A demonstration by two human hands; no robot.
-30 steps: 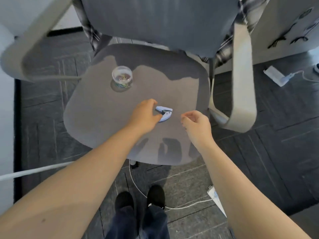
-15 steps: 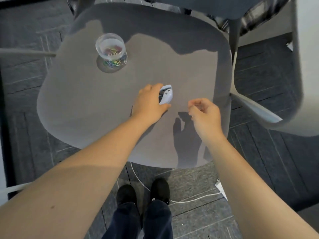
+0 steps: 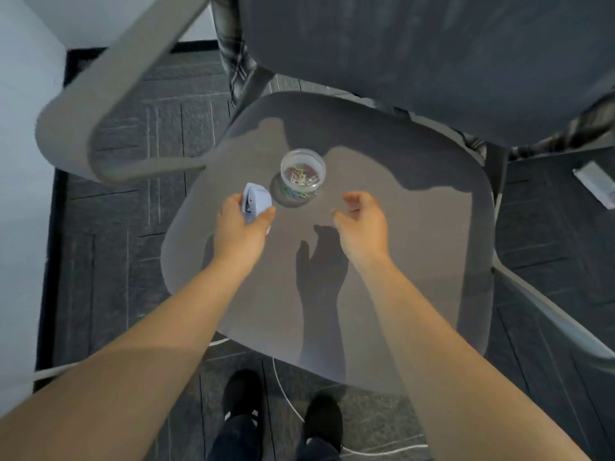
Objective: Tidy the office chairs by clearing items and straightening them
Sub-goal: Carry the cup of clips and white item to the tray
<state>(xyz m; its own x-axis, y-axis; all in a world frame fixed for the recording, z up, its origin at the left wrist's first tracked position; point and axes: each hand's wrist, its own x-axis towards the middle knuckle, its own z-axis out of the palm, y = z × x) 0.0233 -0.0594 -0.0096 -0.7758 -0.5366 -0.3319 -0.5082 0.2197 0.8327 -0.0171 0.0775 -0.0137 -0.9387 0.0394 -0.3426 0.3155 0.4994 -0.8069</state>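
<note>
A grey office chair seat (image 3: 416, 247) fills the middle of the view. On it stands a clear round tub of coloured paper clips (image 3: 302, 174). My left hand (image 3: 241, 227) is shut on a small pale-blue stapler (image 3: 255, 202), lifted off the seat just left of the tub. My right hand (image 3: 362, 224) hovers over the seat to the right of the tub, fingers curled and apart, holding nothing.
The chair's dark backrest (image 3: 432, 51) has a plaid cloth (image 3: 233, 54) hanging over it. Grey armrests stand left (image 3: 100, 121) and right (image 3: 549, 314). A white cable (image 3: 286, 387) runs across the dark carpet by my shoes. A white power strip (image 3: 595, 184) lies at right.
My left hand closed on the stapler, lifted it off the seat and carried it next to the clip tub. My right hand opened a little. The view swung over the seat.
</note>
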